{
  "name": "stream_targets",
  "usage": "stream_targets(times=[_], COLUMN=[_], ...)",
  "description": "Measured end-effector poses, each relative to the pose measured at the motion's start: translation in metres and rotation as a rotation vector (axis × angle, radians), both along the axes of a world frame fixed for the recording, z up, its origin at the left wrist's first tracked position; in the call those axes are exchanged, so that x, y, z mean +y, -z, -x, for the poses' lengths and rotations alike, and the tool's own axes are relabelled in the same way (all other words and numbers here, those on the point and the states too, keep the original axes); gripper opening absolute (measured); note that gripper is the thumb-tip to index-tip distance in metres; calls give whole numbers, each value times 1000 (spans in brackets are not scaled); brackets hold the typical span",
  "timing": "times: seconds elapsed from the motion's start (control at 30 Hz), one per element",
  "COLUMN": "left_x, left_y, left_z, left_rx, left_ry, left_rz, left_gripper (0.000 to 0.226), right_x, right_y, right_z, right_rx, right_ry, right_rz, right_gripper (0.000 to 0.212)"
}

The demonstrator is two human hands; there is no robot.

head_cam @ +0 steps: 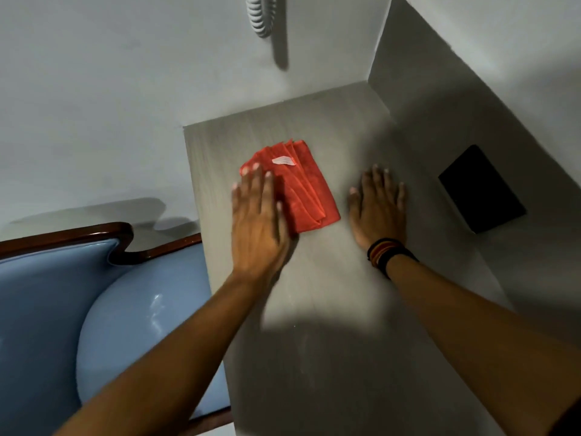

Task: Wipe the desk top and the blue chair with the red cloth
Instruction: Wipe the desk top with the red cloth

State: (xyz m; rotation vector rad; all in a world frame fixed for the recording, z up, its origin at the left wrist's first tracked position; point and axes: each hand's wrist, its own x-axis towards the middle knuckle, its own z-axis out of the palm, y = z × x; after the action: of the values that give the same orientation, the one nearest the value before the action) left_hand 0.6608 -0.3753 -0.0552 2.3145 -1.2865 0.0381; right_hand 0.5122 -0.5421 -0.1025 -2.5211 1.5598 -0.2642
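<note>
A folded red cloth (298, 187) with a small white label lies on the grey desk top (317, 309), toward its far end. My left hand (259, 215) rests flat on the cloth's left edge, fingers spread, not gripping it. Flat on the bare desk, a little to the right of the cloth and apart from it, is my right hand (379, 209), fingers spread and a dark band at the wrist. The blue chair (94, 309) with a dark wooden frame stands to the left of the desk, below its edge.
A black rectangular panel (481, 188) is set in the grey side wall to the right of the desk. A coiled white cord (259, 14) hangs on the white back wall above the desk's far end.
</note>
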Motion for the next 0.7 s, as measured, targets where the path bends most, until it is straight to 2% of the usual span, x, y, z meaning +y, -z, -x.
stream_targets(times=[0.07,0.17,0.33,0.5,0.6,0.7], left_x=[-60,-120,-123,-49,44,129], left_y=[-5,5,30,32,35,45], left_z=[-8,-11,-11,13,78,139], left_rx=[17,161,52,75,67,40], left_ry=[19,-137,-194,-198,-144,-96], left_rz=[-80,-349,-340,-319,-246,-273], left_gripper=[59,69,72,70,70,70], right_x=[-1,-2,-3,-2,2,6], right_y=[1,1,4,2,-1,-4], right_z=[-1,-1,0,1,1,1], right_rx=[1,-8,-37,-40,-40,-32], right_ry=[-15,-3,-12,-20,-16,-2], right_rz=[7,26,42,30,16,-2], right_gripper=[61,60,62,63,64,62])
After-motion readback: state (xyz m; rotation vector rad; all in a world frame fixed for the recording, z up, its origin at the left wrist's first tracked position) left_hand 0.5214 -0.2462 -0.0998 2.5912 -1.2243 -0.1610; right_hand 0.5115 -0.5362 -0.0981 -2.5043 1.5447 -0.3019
